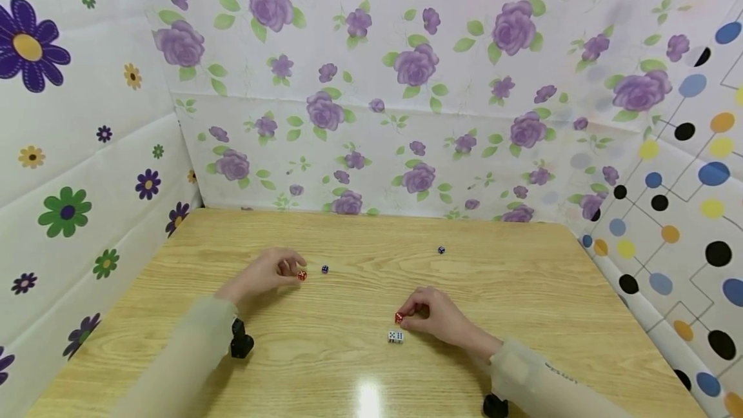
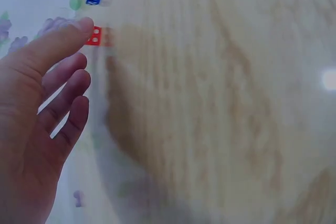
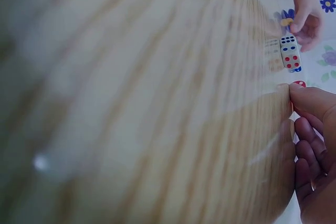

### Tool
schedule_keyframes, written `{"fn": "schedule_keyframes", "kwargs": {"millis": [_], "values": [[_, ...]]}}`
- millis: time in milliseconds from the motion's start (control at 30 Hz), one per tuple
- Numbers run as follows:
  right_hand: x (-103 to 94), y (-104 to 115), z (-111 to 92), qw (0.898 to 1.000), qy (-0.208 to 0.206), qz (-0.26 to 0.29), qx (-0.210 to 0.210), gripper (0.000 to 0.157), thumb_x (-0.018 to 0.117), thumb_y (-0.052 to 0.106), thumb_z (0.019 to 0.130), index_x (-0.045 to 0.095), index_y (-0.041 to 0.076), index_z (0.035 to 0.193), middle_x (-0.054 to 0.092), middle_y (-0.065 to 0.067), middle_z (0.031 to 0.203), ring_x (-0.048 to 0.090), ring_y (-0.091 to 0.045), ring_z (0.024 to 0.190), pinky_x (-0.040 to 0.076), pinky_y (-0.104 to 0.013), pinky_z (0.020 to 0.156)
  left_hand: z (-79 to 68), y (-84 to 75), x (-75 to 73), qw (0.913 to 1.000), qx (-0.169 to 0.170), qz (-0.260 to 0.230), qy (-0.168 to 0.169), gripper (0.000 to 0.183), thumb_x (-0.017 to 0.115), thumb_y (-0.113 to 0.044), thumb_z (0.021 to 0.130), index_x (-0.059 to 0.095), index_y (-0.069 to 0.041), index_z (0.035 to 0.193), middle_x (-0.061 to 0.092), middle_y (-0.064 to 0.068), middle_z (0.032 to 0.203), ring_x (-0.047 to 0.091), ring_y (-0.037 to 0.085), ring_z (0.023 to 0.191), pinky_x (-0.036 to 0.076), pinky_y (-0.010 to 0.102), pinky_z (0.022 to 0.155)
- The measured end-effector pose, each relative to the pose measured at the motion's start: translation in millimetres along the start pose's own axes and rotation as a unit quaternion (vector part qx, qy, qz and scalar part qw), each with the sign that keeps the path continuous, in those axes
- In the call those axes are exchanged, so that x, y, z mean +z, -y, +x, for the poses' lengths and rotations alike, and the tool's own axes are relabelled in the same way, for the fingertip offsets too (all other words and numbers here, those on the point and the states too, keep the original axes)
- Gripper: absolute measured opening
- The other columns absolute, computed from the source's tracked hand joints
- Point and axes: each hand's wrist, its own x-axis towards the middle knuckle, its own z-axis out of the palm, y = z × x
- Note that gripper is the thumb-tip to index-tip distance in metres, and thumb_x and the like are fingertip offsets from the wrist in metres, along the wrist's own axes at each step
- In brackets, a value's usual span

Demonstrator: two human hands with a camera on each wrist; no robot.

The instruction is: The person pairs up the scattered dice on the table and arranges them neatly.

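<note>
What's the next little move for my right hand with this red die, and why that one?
Perhaps have your right hand draw the red die back toward the white dice. You're pinching it just beyond them, with a small gap between, and those two already sit side by side, so it looks like a short, easy slide.

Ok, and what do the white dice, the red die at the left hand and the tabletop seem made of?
White dice: probably plastic, smooth, with solid white faces.
Red die at the left hand: likely plastic too, evenly red with white pips; too small to judge its gloss.
Tabletop: wood or wood-look laminate, glossy, from its grain and the bright glare.
</note>
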Motion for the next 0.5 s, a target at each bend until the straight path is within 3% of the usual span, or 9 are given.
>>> {"fn": "schedule_keyframes", "kwargs": {"millis": [167, 500], "values": [[0.9, -0.9, -0.2, 1.000, -0.001, -0.001, 0.004, 0.014, 0.080, 0.029, 0.083, 0.073, 0.032, 0.095, 0.066, 0.016, 0.092, 0.052, -0.006, 0.084, 0.044, -0.019, 0.074, 1.2, 10.0, 9.2, 0.9997, -0.015, -0.016, -0.008, 0.029, 0.078, -0.018, 0.085, 0.069, -0.011, 0.112, 0.065, 0.001, 0.090, 0.056, 0.008, 0.077, 0.049, 0.023, 0.068], [0.4, -2.4, -0.5, 1.000, -0.006, 0.005, -0.006, 0.013, 0.079, 0.030, 0.084, 0.073, 0.030, 0.095, 0.067, 0.013, 0.092, 0.053, -0.007, 0.084, 0.044, -0.020, 0.073, -4.8, 11.1, 11.3, 0.9969, -0.049, -0.048, -0.039, 0.024, 0.077, -0.020, 0.086, 0.072, -0.013, 0.108, 0.064, 0.004, 0.092, 0.054, 0.011, 0.078, 0.047, 0.023, 0.069]]}}
